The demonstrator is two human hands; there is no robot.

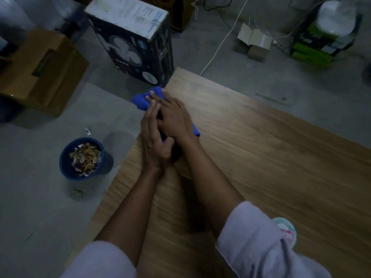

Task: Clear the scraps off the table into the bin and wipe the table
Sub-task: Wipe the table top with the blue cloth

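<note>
Wiping is the step in hand, as I judge it. The scraps [86,157] are lying in the blue bin [66,163], which is standing on the floor just beside the left side of the table [261,147]. I am seeing no scraps on the part of the table that shows. One small white bit of paper [87,131] is lying on the floor near the bin.

The blue cloth [143,100] is sitting at the left edge of the table, near the far corner, and part of it is hanging over the edge.

The right hand [173,119] is lying flat on the cloth. Its grip is wide: the fingers are straight and are pressing down, not curling round anything.

The left hand [152,141] is standing on its side at the table's edge, touching the right hand and the cloth. Its fingers are nearly straight, and the thumb is bending toward a bit of blue. Whether this grip is pinching the cloth, I cannot tell.

The next move, I think, is calling for steady pressure and for pulling the cloth back over the wide unwiped part, without pushing it off the edge.
</note>
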